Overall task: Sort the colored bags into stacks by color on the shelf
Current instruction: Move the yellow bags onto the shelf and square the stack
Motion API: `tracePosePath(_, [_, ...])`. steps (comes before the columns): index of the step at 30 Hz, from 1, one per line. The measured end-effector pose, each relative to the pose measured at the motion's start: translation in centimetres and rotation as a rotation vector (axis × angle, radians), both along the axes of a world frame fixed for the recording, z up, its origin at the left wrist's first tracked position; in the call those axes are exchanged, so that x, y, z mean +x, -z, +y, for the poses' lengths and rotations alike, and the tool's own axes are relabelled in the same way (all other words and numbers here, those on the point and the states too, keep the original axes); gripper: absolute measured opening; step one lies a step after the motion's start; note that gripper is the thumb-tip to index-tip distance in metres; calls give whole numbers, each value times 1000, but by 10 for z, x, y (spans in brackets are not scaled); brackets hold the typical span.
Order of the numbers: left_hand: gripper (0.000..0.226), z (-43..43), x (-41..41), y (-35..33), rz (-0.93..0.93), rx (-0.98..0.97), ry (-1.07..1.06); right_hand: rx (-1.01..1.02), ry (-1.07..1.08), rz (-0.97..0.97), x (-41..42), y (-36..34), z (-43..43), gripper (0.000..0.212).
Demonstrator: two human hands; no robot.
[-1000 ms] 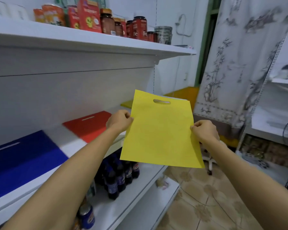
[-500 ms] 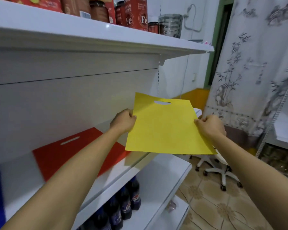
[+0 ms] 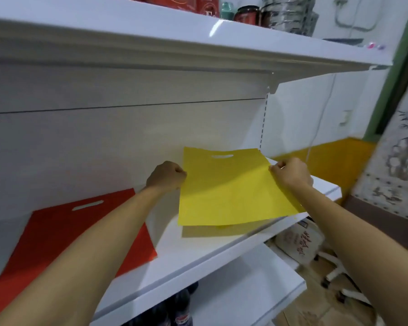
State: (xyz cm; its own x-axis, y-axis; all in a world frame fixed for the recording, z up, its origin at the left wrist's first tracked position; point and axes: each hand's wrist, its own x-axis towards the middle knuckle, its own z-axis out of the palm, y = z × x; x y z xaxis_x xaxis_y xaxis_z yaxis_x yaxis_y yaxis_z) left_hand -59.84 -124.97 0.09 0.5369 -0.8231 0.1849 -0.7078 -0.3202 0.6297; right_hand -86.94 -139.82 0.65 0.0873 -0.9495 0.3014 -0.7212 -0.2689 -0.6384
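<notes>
We had carried the yellow bag (image 3: 226, 191) in over the shelf (image 3: 198, 255). A second before, it had hung upright out past the front edge; now it lay nearly flat just above the shelf's right end, casting a shadow on the board. Our left hand (image 3: 166, 176) pinched its left edge and our right hand (image 3: 290, 174) its right, fingers curled on the fabric. The red bag (image 3: 64, 231) lay flat to the left, apart. We judged only lowering and release remained.
</notes>
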Motion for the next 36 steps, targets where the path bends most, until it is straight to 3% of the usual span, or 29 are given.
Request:
tracePosePath(15, [29,-56,-34,31,80,131,-288,87,-415,97,27,29,-149,14])
tracePosePath(25, [20,-62,-45,52,73,194,-480,185,-488,120,32,62,-166,11])
tracePosePath(28, [26,-63,-44,51,79,195,-553,201,-496,111,34,62,-166,22])
tracePosePath(31, [28,-67,-46,49,126,202,-566,223,-499,135,36,61,-164,31])
tracePosePath(36, [23,-70,-47,45,196,193,-563,223,-529,161,39,62,-165,28])
